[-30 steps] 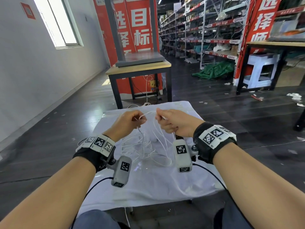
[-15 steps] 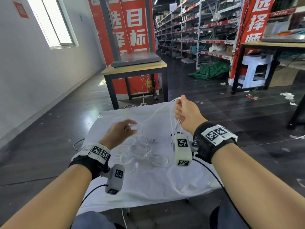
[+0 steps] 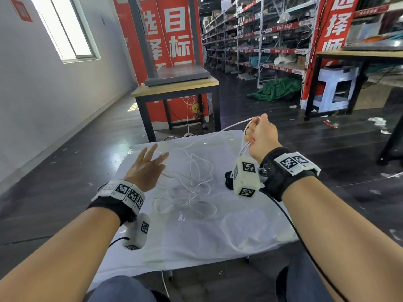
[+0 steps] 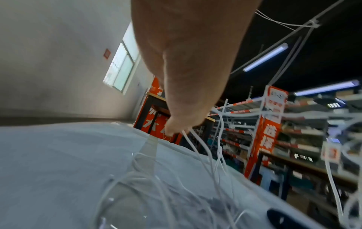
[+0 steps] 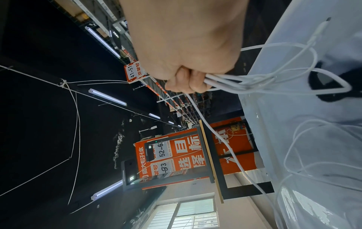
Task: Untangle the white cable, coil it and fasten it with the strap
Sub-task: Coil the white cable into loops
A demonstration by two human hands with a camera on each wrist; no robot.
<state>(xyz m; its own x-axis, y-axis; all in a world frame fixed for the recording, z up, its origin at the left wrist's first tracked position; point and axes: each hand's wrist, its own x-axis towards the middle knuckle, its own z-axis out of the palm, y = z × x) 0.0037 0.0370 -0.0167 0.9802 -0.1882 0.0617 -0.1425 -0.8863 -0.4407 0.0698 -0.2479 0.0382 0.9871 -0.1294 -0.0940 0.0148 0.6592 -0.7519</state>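
Right hand [image 3: 262, 136], raised at 1 o'clock: fingers [image 5: 188, 82] curled tight around several strands of thin white cable [image 3: 192, 182]. Remaining cable lies tangled mid-table [image 3: 239, 232] on white cloth. Left hand [image 3: 145, 168] at 10 o'clock, fingers spread, possibly touching one strand.

Counts, head view unless noted:
- Hands: 2, left hand [image 3: 145, 168] and right hand [image 3: 261, 136].
- White cable [image 3: 192, 171]: 1 tangle; can't tell if 1 cable or more. Right wrist view: approx 4 strands leave the fist, exact no. unclear.
- Black strap [image 3: 228, 179]: 1 dark piece, mostly hidden.
- Low table w/ white cover [image 3: 218, 236]: 1.
- Wrist bands w/ square markers: 2, one per arm.
- Wrist cams: 2.
- Wooden-top tables: 2, one ahead [image 3: 176, 89], one far right [image 3: 359, 54].
- White stool [image 3: 333, 88]: 1.
- Window [image 3: 65, 27]: 1.
- Green tarp heap [image 3: 275, 89]: 1.
- Shelf racks: several, too far to count.
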